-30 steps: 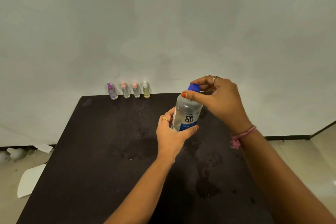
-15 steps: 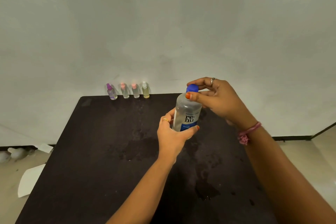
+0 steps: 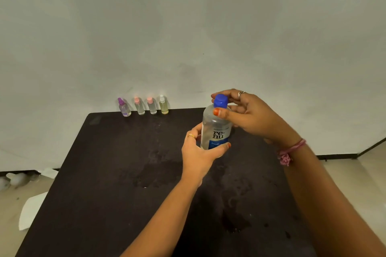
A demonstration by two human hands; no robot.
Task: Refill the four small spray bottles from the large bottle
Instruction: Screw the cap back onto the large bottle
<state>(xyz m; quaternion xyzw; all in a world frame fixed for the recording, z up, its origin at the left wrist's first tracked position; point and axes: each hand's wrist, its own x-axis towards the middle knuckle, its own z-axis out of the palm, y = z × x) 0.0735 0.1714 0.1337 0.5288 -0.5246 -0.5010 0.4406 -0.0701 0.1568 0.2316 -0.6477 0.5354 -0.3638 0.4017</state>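
Fingers and thumb of the right hand (image 3: 250, 113) are curled round the blue cap (image 3: 220, 101) of the large bottle (image 3: 216, 128), so this grip is closed on the cap, which is seen seated on the neck. The lower body of the bottle is wrapped by the left hand (image 3: 199, 152), a grip closed on the label end, and the bottle is held upright above the dark bench (image 3: 108, 173), clear of its surface. It is judged that the opening of the cap is the step in hand, so pouring cannot yet have begun from this position. The four small spray bottles (image 3: 144, 106) are lined up at the far edge of the bench against the wall (image 3: 188, 27), well apart from the hands, each with its spray top fitted. Some liquid can be made out in them, but the levels cannot be read. Wet patches are seen on the bench. By this evidence, all four refills appear to be left.
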